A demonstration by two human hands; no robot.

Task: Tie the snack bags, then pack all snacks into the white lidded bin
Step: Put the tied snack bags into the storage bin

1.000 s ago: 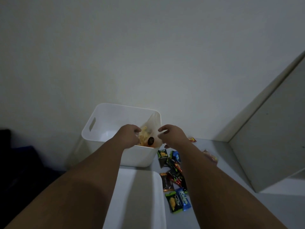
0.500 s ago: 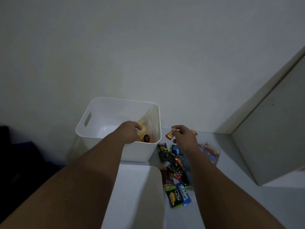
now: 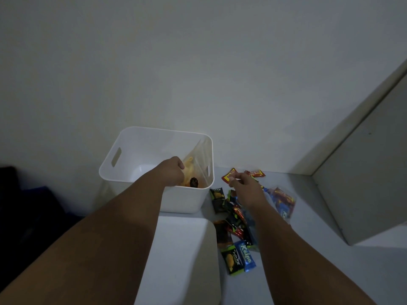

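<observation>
White plastic bin (image 3: 123,172) stood on the counter (image 3: 308,216), its lid (image 3: 187,249) lying in front. Inside, the left hand (image 3: 172,173) grasped a clear snack bag (image 3: 196,170). The right hand (image 3: 246,190) pinched a red packet (image 3: 228,175) above loose snacks (image 3: 233,223).

Smooth, matt white plastic on the bin (image 3: 187,201), its walls faintly translucent, and the flat lid (image 3: 182,260) beside it shows the same dull finish. Inside, a clear plastic bag (image 3: 201,155) looks thin and crinkled. Glossy foil wrappers (image 3: 239,254) catch light across the smooth, pale matt desk (image 3: 308,249). The wall (image 3: 198,62) behind looks plain and matt.
</observation>
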